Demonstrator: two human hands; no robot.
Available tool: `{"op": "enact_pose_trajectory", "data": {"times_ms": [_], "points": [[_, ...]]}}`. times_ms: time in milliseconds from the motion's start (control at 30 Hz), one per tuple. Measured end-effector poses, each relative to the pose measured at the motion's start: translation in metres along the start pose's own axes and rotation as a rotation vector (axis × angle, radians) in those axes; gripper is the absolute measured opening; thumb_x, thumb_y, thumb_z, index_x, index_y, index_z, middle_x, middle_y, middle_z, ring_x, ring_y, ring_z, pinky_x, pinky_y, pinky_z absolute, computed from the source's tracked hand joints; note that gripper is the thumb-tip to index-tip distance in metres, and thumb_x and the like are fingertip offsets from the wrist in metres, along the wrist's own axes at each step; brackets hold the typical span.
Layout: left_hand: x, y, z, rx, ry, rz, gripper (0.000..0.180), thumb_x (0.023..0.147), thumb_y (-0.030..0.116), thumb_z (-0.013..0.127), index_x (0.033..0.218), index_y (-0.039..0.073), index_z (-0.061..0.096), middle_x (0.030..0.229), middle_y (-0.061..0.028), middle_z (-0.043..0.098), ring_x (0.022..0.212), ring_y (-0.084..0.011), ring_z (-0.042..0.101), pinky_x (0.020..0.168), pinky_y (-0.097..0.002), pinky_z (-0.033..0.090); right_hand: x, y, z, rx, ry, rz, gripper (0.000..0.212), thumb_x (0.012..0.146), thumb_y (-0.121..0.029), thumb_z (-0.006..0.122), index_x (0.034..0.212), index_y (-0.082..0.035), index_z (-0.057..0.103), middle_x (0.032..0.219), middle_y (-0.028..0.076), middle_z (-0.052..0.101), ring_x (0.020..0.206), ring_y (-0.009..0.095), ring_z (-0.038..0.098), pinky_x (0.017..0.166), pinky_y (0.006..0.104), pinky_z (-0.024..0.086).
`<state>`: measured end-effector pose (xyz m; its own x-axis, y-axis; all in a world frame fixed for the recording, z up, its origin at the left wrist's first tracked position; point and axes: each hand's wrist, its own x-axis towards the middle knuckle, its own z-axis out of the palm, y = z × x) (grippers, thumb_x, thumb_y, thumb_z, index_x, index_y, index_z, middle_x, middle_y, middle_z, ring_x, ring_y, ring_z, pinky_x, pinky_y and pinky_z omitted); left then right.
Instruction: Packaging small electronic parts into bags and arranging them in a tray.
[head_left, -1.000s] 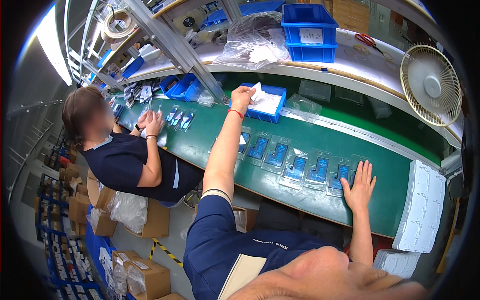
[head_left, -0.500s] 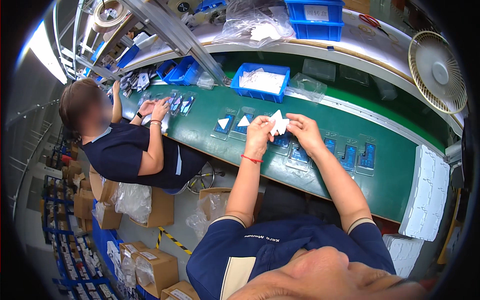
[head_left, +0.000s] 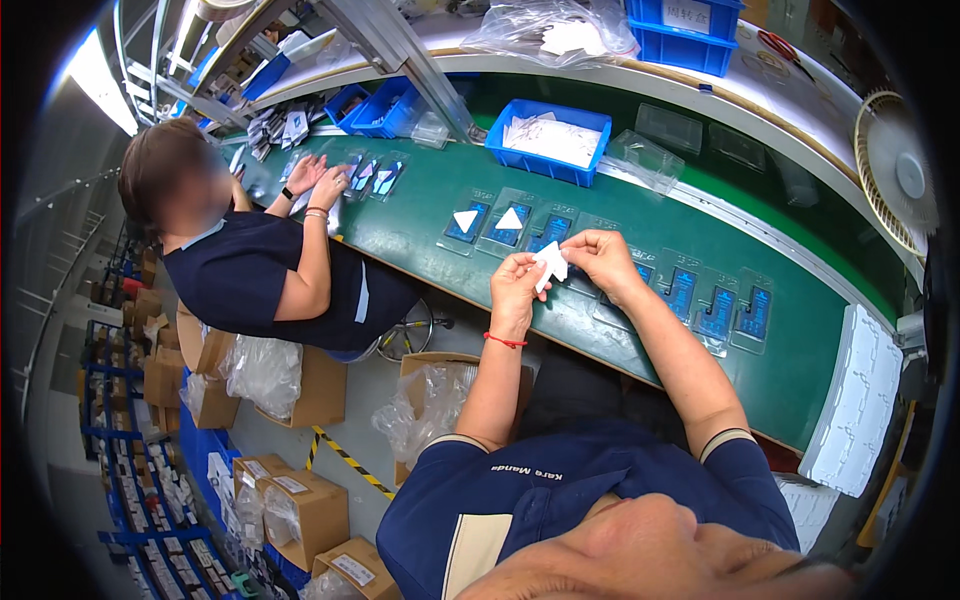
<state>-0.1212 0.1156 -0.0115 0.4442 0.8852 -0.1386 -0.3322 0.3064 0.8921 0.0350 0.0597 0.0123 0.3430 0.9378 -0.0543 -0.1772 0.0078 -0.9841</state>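
My left hand [head_left: 516, 290] is closed on a small bunch of white triangular cards [head_left: 548, 264], held above the near edge of the green bench. The fingers of my right hand [head_left: 604, 262] pinch at the right edge of the same cards; whether one is separated cannot be made out. Beyond and beside my hands runs a row of flat blue rectangular parts in clear plastic trays [head_left: 679, 292]. White triangles lie on the two leftmost parts, one triangle [head_left: 466, 221] and another triangle [head_left: 509, 218]. My hands and forearm hide some of the middle trays.
A blue bin [head_left: 549, 140] of white pieces stands at the back of the green bench [head_left: 420, 225]. White moulded trays [head_left: 856, 400] are stacked at the right end. A fan [head_left: 895, 170] is at the far right. To the left, a co-worker [head_left: 250, 265] handles similar trays.
The view has shifted, so the bench things appear further right. My hands have come closer together and lower over the near edge, and the white cards look more bunched.
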Motion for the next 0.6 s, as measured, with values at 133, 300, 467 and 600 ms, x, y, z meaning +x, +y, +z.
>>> {"op": "enact_pose_trajectory", "data": {"times_ms": [133,300,467,600], "points": [[-0.002,0.003,-0.005,0.001,0.005,-0.002,0.013,0.084,0.002,0.065,0.094,0.002,0.057,0.079,-0.0079,0.064,0.056,-0.0135,0.059,0.041,-0.0219,0.044,0.003,-0.006,-0.002,-0.031,-0.061,0.122,0.011,0.080,-0.008,0.066,0.084,0.002,0.068,0.069,0.005,0.065,0.055,0.007,0.054,0.048,0.0204,0.042],[-0.004,0.003,-0.007,-0.012,0.034,0.026,0.013,0.084,0.002,0.064,0.094,0.002,0.057,0.077,-0.0078,0.063,0.055,-0.0134,0.059,0.042,-0.0225,0.044,0.009,-0.008,0.003,-0.019,0.059,0.177,0.009,0.084,-0.008,0.064,0.083,0.001,0.066,0.068,0.004,0.063,0.052,0.006,0.053,0.040,0.0192,0.038],[-0.003,0.002,-0.012,-0.079,0.046,0.030,0.013,0.084,0.003,0.064,0.094,0.003,0.056,0.078,-0.0077,0.063,0.055,-0.0129,0.059,0.042,-0.0226,0.044,0.015,-0.008,0.011,-0.265,0.274,-0.144,0.005,0.082,-0.007,0.063,0.084,-0.004,0.066,0.069,0.005,0.065,0.056,0.012,0.059,0.044,0.0253,0.044],[-0.003,0.002,-0.015,-0.129,0.076,0.029,0.014,0.085,0.005,0.065,0.094,0.003,0.055,0.080,-0.0077,0.063,0.056,-0.0129,0.059,0.043,-0.0226,0.044,0.019,-0.001,0.007,-1.183,0.128,-0.818,0.009,0.074,-0.010,0.062,0.080,-0.007,0.068,0.078,0.008,0.065,0.081,0.024,0.060,0.065,0.0351,0.048]]}}
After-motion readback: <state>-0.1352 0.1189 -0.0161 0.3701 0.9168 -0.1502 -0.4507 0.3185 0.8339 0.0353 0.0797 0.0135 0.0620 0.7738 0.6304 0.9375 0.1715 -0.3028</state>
